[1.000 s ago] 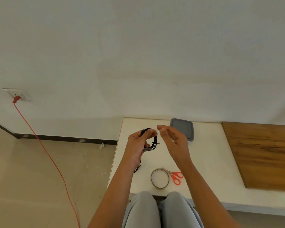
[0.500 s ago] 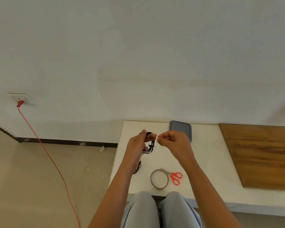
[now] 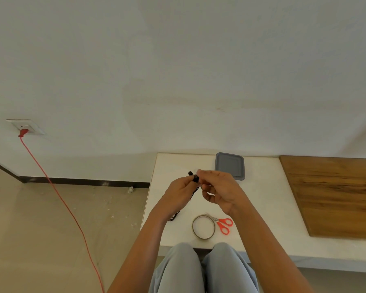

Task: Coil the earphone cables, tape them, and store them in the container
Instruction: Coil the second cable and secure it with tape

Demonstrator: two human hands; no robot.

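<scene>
left hand [image 3: 179,190]: fingers [image 3: 188,181] were curled round the black earphone cable coil [image 3: 195,178], held above the white surface [image 3: 262,197].
right hand [image 3: 220,191]: the coil's top was pinched.
grey square container [image 3: 229,166]: just beyond the fingers.
brownish tape roll [image 3: 193,227], red-handled scissors [image 3: 225,224]: nearer than the fingers, touching.

The person's two forearms [image 3: 144,250] are bare along their whole visible length, from the lower edge of the view up to the wrists. The left hand [image 3: 179,192] and the right hand [image 3: 219,193] are bare as well. The legs wear loose trousers [image 3: 178,269] of pale grey-blue, a plain cloth with soft folds, rounded over the two knees [image 3: 183,249] at the bottom of the view.
</scene>
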